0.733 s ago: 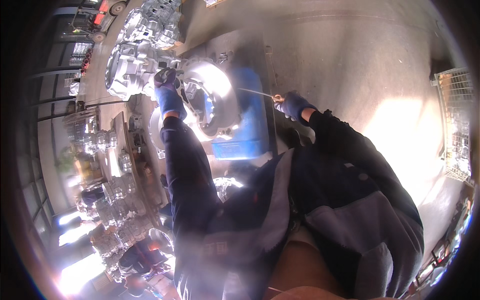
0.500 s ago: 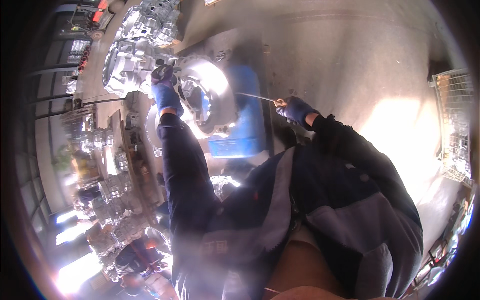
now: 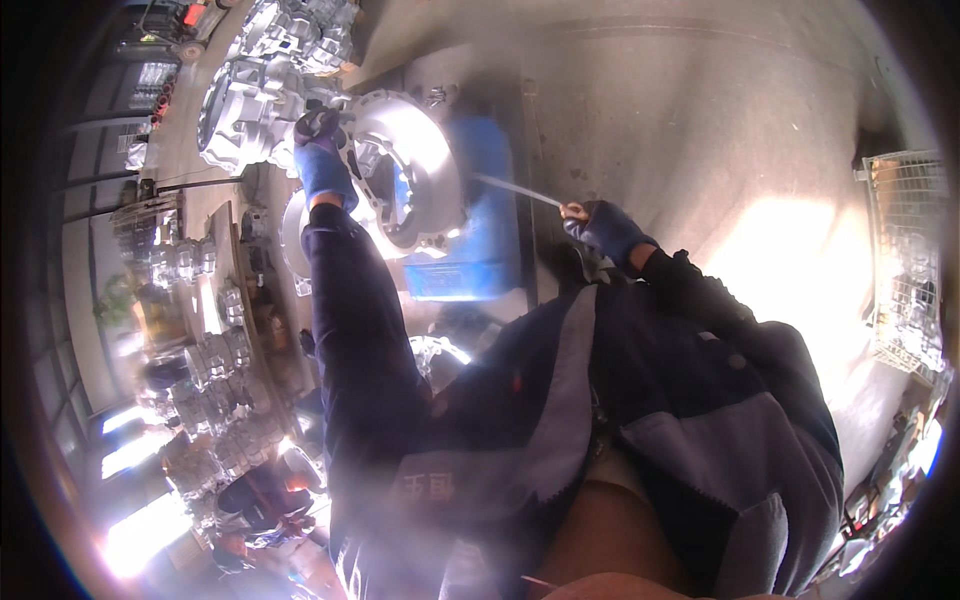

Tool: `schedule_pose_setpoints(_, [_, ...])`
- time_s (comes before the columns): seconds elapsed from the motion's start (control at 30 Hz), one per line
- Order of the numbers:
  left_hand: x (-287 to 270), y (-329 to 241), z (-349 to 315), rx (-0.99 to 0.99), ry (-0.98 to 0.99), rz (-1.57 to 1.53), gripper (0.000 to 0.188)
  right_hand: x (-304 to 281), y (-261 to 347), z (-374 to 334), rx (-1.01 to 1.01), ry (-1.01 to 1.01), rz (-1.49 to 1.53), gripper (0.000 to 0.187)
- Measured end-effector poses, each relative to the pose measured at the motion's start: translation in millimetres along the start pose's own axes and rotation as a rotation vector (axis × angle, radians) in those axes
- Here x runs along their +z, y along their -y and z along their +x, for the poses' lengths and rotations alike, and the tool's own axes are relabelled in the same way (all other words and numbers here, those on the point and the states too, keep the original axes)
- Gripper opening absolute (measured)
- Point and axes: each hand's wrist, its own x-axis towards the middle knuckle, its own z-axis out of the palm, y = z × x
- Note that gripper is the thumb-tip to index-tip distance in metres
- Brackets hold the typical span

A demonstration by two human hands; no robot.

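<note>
A silvery cast-metal housing (image 3: 433, 150) with a wide round opening stands upright in front of me. At its left edge is my left hand (image 3: 322, 165), in a blue glove with dark fingertips; the fingers are curled over the casting's rim. My right hand (image 3: 605, 230), gloved in blue with bare fingertips, is closed around the handle end of a thin, straight metal rod-like tool (image 3: 525, 190). The tool's far end points at the right side of the housing, close to its outer wall; whether it touches cannot be told.
Behind the housing is a blue plastic bin (image 3: 490, 255). More castings (image 3: 245, 110) cluster at the far left, and others line a bench (image 3: 250, 310) down the left. A wire cage (image 3: 905, 260) stands at the far right. Another person (image 3: 265, 500) is at lower left.
My right hand has drawn slightly back to the right with the tool, its tip a little farther from the housing. The whole view has shifted slightly; my left hand stays on the rim.
</note>
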Motion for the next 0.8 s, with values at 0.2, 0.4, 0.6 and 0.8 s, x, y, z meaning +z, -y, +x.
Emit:
schedule_pose_setpoints(0.2, [-2, 3, 4, 0.008, -0.021, 0.027, 0.023, 6, -11, -4, -0.100, -0.054, 0.001, 0.036])
schedule_pose_setpoints(0.4, [0, -1, 1, 0.000, -0.016, -0.036, 0.024, 1, -16, -22, -0.246, -0.044, -0.126, 0.033])
schedule_pose_setpoints(0.6, [2, -4, -1, -0.001, -0.039, -0.017, 0.026, -10, -8, -46, -0.145, 0.161, 0.146, 0.028])
schedule_pose_setpoints(0.8, [-3, 4, 8, -0.023, 0.007, -0.069, 0.026, -16, -17, -54, -0.133, 0.180, 0.171, 0.022])
